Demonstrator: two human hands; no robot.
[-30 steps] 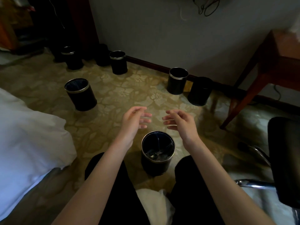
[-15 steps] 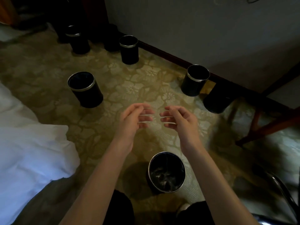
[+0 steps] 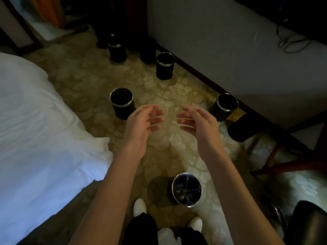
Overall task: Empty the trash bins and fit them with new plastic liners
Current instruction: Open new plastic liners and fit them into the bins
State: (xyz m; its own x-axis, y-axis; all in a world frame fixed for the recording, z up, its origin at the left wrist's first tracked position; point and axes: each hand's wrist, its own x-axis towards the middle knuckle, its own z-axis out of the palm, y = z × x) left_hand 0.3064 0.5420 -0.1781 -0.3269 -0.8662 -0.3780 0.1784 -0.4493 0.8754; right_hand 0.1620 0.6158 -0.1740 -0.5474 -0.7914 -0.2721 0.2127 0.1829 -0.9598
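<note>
Both grips are empty, fingers loosely spread: left grip [image 3: 141,124] and right grip [image 3: 200,124] hover apart over the carpet [image 3: 85,82]. Nearest bin [image 3: 173,186] stands by the white shoes [image 3: 139,206]; best take its rim two-handed, kept upright.

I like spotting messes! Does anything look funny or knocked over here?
Nothing looks spilled or knocked over. What's odd is how many black bins stand scattered over the carpet.

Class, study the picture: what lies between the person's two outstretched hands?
Nothing; in the head view the gap between the left hand and right hand is bare, showing only flowered carpet beneath.
</note>
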